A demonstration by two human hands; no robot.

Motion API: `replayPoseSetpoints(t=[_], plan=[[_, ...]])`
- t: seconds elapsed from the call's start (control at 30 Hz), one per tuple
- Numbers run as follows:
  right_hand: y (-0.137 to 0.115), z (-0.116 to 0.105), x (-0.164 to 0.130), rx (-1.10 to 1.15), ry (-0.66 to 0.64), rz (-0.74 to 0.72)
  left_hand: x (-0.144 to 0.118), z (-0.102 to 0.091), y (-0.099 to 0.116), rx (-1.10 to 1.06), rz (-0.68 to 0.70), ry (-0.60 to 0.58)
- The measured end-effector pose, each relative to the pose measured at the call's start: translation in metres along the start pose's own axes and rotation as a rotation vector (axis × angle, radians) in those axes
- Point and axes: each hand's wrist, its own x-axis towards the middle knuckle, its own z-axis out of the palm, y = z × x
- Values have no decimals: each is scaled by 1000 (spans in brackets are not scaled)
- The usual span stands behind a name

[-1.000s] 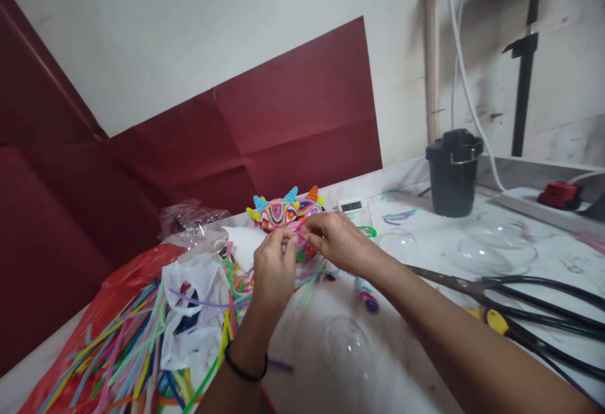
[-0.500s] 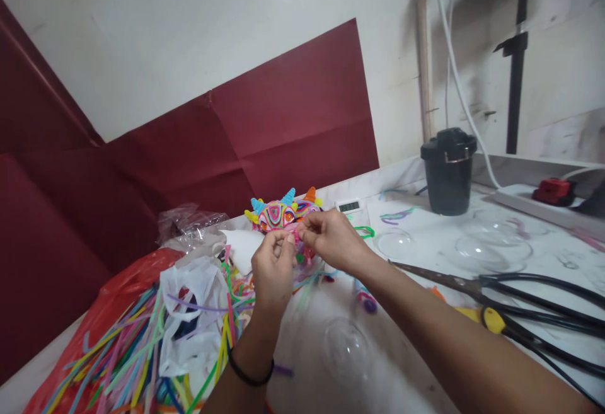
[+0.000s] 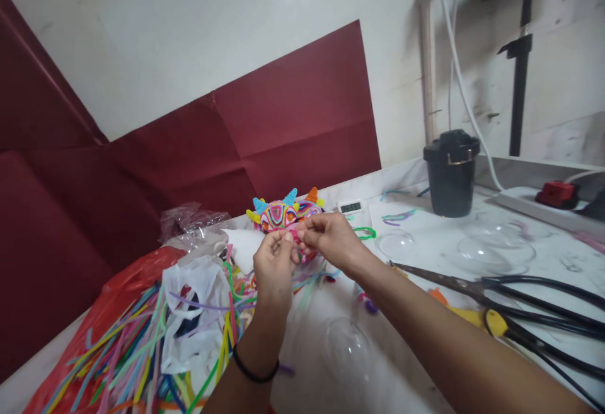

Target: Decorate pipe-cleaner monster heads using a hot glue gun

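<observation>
My left hand point(image 3: 275, 269) and my right hand point(image 3: 333, 241) meet near the middle of the table, fingertips close together. Both pinch a small pink fuzzy piece that looks like pipe cleaner point(image 3: 295, 232); its full shape is hidden by the fingers. Just behind them stand colourful animal heads point(image 3: 278, 213) of coiled pipe cleaner, with blue and orange horns and yellow ears. More pink and green fuzzy material shows below the fingers, partly covered. A white sheet point(image 3: 244, 249) lies left of the hands.
Loose pipe cleaners point(image 3: 135, 345) lie on a red plastic bag point(image 3: 142, 269) at left. Large black-handled scissors point(image 3: 477, 288) and a yellow-handled tool point(image 3: 494, 321) lie at right. Clear plastic domes point(image 3: 347, 346), a black bin point(image 3: 450, 178), a power strip point(image 3: 520, 201) and a small digital display point(image 3: 350, 207) surround the hands.
The view has shifted slightly. My hands stay at nearly the same place by the heads, with only small finger movement around the pink piece.
</observation>
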Motion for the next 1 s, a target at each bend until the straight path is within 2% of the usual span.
replayPoseSetpoints(t=[0.13,0.3,0.37,0.5,0.6,0.67,0.83,1.0], plan=[[-3,-2,-1,-86,4,-6,1,0,-1,-35,-16,-23],[-14,-13,-4,-294,11,-109,6,-12,5,184,23,-143],[-19,-16,-7,-374,-5,-145,6,-17,8,343,105,-152],[-27,-15,-11,-504,-36,-181,4,-20,12,719,359,-111],[-29,-13,-13,-555,-53,-202,2,-21,13,857,486,-99],[-29,-12,-13,-564,-61,-209,2,-21,14,866,486,-111],[-28,-15,-12,-563,-70,-196,3,-20,14,791,385,-124],[-30,-17,-13,-527,-66,-174,4,-19,12,762,394,-74]])
